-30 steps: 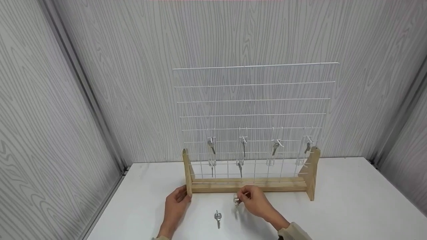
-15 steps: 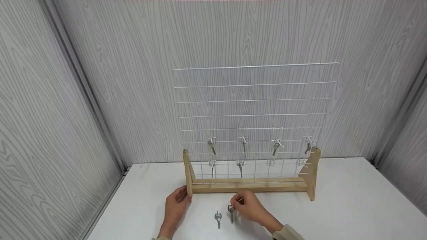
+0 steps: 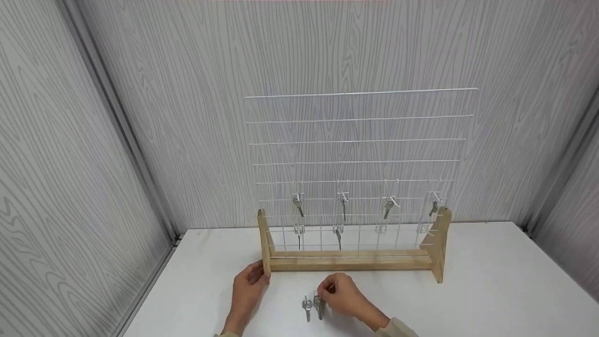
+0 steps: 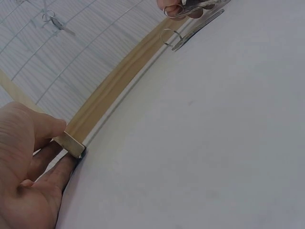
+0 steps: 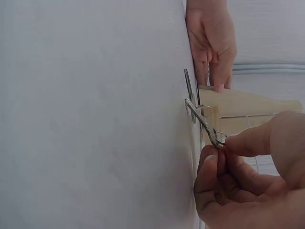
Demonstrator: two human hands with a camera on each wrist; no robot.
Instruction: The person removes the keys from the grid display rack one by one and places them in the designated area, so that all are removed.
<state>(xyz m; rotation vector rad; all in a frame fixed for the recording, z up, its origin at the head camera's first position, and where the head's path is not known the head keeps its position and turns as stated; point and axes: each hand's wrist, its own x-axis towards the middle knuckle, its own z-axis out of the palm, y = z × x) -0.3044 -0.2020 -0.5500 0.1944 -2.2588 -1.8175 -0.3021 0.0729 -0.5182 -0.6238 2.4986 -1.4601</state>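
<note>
My left hand (image 3: 246, 289) grips the left foot of a wooden stand (image 3: 351, 265), thumb on one side and fingers on the other. Between thumb and fingertips, my right hand (image 3: 345, 298) pinches a silver key (image 3: 319, 309) by its ring. The key hangs low over the white table. Just left of it a second ringed key (image 3: 307, 306) lies on the tabletop, with a small gap between the two in the head view. In the right wrist view the held key (image 5: 202, 119) overlaps the other one.
A white wire grid (image 3: 360, 93) rises from the stand. Keys hang from its upper hooks, such as this left one (image 3: 298, 205), and from two lower left hooks. The two lower right hooks (image 3: 381, 228) hold no key. A patterned wall (image 3: 299, 47) stands behind.
My right hand has moved left and toward the table's front with the key, bringing it beside the lying key. My left hand stays on the stand.
</note>
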